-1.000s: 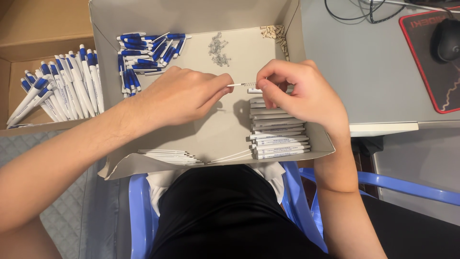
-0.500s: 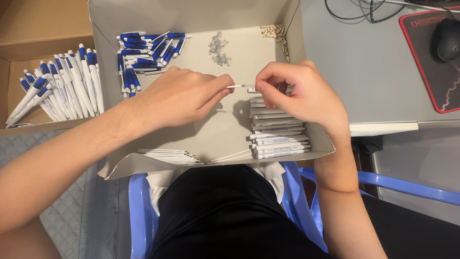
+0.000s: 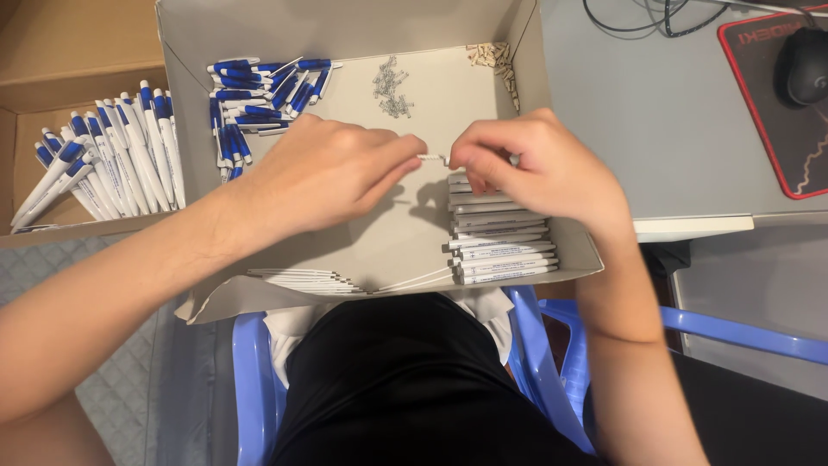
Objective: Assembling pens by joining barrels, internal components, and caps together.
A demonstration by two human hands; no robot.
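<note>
Both forearms enter from the bottom of the frame and meet near its centre. The left hand (image 3: 323, 177) lies palm down, its fingers pinched together and pointing right. The right hand (image 3: 539, 168) is curled into a loose fist, its fingertips facing left, almost touching those of the left.

- You have one head view, looking steeply down from close above your lap
- The grey box (image 3: 345, 34) fills the frame's upper centre, the desk (image 3: 655, 112) the upper right
</note>
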